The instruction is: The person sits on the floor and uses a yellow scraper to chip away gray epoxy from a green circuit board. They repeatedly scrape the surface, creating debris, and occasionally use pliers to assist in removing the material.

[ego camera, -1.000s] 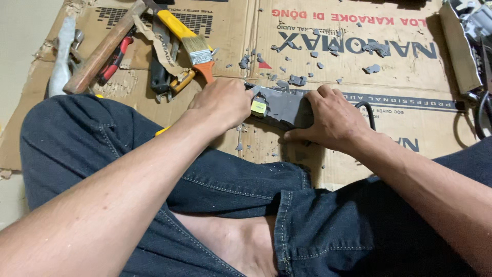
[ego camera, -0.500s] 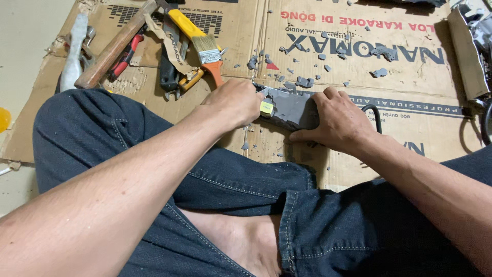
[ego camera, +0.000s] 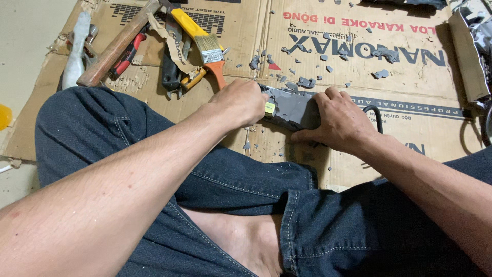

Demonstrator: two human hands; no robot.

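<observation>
Now the left hand (ego camera: 241, 102) is curled shut around a small tool with a yellow tip (ego camera: 269, 107), pressed against the left end of the flat grey slab-shaped block (ego camera: 292, 107). Right hand (ego camera: 335, 122) is clamped over the block's right end, thumb along the near side, holding it flat on the brown cardboard sheet (ego camera: 410, 128) near its front edge, just ahead of the knees in dark jeans (ego camera: 102, 133). Versus a second ago: both hands and the block sit in the same spot on the cardboard, grip unchanged; only the head camera has shifted slightly. So the scraping or cutting at that end looks ongoing, not finished. Grey chips (ego camera: 307, 82) lie scattered behind the block toward the far edge. Wooden-handled hammer (ego camera: 115, 48), yellow-handled paintbrush (ego camera: 200, 36) and red-handled pliers (ego camera: 125, 59) lie untouched at the far-left corner.
</observation>
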